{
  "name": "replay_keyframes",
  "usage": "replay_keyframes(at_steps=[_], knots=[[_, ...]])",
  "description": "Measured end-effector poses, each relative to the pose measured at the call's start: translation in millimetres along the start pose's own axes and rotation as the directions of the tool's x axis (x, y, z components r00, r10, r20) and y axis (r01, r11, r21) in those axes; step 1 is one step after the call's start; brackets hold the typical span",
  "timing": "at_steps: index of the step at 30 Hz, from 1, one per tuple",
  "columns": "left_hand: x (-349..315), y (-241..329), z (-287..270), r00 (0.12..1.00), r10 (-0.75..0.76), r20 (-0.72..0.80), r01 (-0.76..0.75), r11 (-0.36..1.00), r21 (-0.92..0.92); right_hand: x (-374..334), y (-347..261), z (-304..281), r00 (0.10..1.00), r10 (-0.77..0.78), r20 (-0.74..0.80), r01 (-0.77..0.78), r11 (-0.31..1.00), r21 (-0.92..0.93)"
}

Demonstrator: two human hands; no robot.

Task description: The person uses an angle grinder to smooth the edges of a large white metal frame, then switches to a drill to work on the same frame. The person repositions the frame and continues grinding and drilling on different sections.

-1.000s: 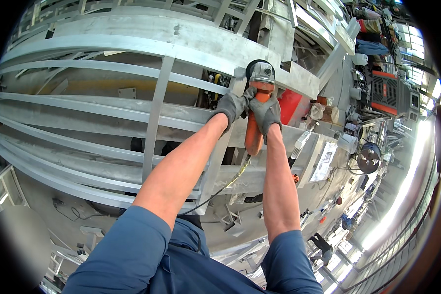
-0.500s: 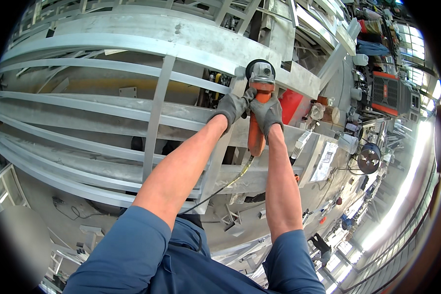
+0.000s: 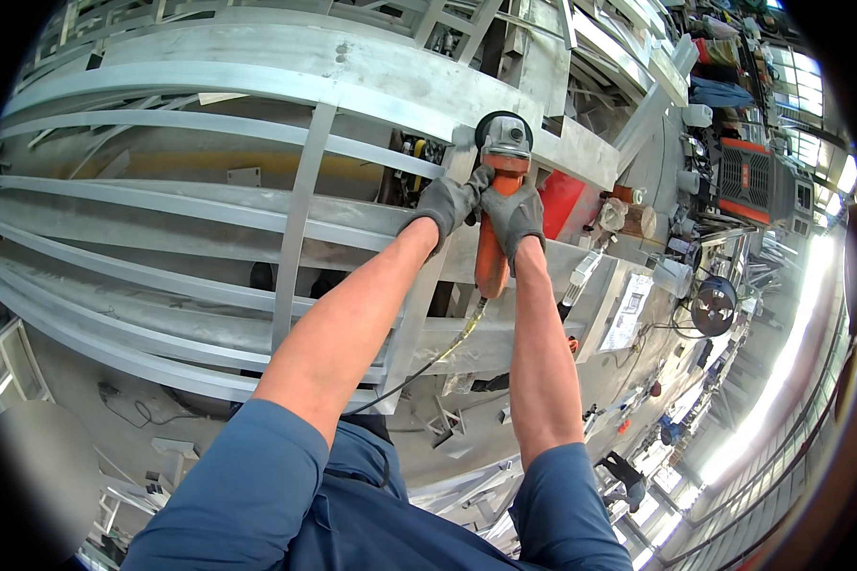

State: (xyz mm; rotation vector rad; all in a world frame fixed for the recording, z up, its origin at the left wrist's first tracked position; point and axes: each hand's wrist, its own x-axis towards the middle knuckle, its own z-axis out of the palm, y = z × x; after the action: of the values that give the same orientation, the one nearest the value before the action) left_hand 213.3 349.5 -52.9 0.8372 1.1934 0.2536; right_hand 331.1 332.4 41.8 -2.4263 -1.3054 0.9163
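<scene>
An orange angle grinder point(image 3: 490, 257) with a grey metal head lies lengthwise between my two gloved hands. My right hand point(image 3: 512, 211), in a grey glove, wraps around its body just behind the head. From the left side my left hand point(image 3: 450, 205), also gloved, is closed at the front of the grinder, its grip partly hidden. The dark disc point(image 3: 491, 128) sits at the corner of a metal frame point(image 3: 301, 214), by a joint between bars; whether it touches cannot be made out. A cord point(image 3: 448, 352) runs from the grinder's rear toward my body.
A red panel point(image 3: 561, 205) and a paper sheet point(image 3: 628, 312) lie right of the grinder. Farther right stand an orange-and-grey machine point(image 3: 745, 181), a round fan point(image 3: 714, 305) and a white bucket point(image 3: 673, 277). Another person point(image 3: 626, 481) is at the lower right, far off. Metal offcuts lie on the floor.
The grinder and both hands have shifted very slightly up and left in the picture, along with a small shift of the whole view. The grip stays the same.
</scene>
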Motion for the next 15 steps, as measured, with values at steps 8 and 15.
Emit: replay_keyframes(at_steps=[8, 15], knots=[[-7.3, -46.4, 6.9, 0.935, 0.351, 0.054, -0.346, 0.867, 0.359, -13.3, 30.5, 11.0, 0.962, -0.060, 0.265, -0.065, 0.896, 0.439], [-96.1, -26.2, -21.5, 0.995, 0.084, -0.050, -0.061, 0.930, 0.362, -83.4, 13.7, 33.2, 0.967, 0.005, 0.255, -0.089, 0.943, 0.320]])
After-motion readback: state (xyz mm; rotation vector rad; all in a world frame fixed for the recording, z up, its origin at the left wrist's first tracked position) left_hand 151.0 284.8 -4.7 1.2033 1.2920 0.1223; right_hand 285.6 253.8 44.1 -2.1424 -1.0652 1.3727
